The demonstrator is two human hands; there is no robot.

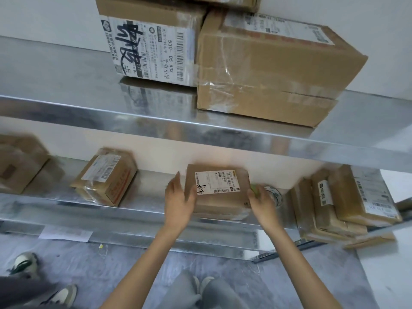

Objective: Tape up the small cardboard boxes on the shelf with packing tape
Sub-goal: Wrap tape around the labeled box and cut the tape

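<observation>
Where the left hand (179, 198) is laid flat, fingers straight, against its left side, the small cardboard box (219, 197) is met at its right edge by the right hand (263, 204). That hand is curled around what seems to be a green-handled roll of packing tape (274, 194); the grip is obscured by blur. The box is set label-up between the hands on the lower metal shelf (133, 216).

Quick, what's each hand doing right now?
Left hand: open, fingers against the small box.
Right hand: gripping the tape dispenser.
</observation>
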